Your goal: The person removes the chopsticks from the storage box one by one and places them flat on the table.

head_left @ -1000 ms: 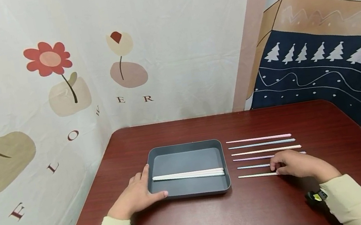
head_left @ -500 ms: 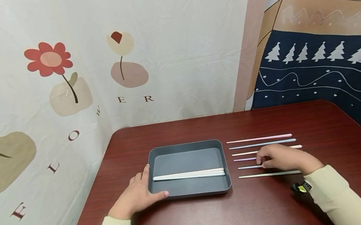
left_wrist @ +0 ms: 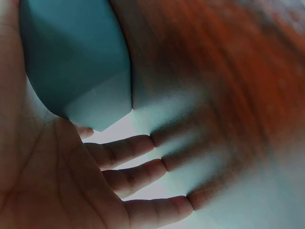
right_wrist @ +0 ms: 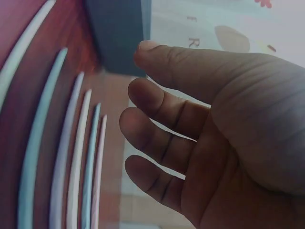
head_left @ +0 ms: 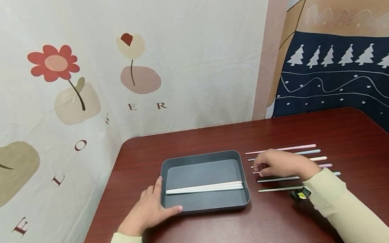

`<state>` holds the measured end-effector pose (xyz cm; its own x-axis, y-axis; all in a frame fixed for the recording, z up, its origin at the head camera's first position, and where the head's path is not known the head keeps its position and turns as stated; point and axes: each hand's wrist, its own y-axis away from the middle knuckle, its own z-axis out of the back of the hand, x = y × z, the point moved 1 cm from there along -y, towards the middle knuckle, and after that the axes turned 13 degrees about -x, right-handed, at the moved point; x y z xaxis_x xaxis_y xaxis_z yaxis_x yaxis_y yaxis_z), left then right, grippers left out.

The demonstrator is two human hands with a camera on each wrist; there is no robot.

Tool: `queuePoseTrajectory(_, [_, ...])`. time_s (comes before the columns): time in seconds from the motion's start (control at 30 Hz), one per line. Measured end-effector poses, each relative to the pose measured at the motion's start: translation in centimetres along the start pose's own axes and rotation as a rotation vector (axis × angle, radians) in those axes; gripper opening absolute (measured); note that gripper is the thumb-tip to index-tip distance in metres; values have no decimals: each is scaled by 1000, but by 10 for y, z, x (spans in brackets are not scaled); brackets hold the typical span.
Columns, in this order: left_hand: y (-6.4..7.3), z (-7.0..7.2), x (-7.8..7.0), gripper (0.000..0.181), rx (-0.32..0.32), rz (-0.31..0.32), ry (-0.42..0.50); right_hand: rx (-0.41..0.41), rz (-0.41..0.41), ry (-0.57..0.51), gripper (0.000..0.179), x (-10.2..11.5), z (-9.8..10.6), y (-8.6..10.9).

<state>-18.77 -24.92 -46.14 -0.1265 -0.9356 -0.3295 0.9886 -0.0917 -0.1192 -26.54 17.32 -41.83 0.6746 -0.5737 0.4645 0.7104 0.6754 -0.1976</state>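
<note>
A dark grey tray lies left of centre in the head view, holding a bundle of pale chopsticks. My left hand is spread at its near-left corner, the index finger along the left side and the thumb at the front rim. In the left wrist view the tray lies against this palm. Beside the tray, several single chopsticks lie in spaced rows, among them a pink chopstick and a pale green chopstick. My right hand hovers over their left ends, fingers loosely bent around nothing.
The dark red wooden table bears everything. A pale cloth with flower prints hangs behind and to the left. At the right hangs a dark blue cloth with tree prints.
My right hand has moved left and away from me, from the nearest chopsticks to over the farther ones near the tray. The left hand, tray and chopsticks stay where they were.
</note>
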Motion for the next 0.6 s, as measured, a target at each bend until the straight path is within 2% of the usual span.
queuePoseTrajectory(0.37, [-2,-1,1,131,7,3,-1,25,72,-17,10,29,-10,-41])
queuePoseTrajectory(0.6, [-1,0,1,131,9,1,0,50,75,-21,10,42,-20,-64])
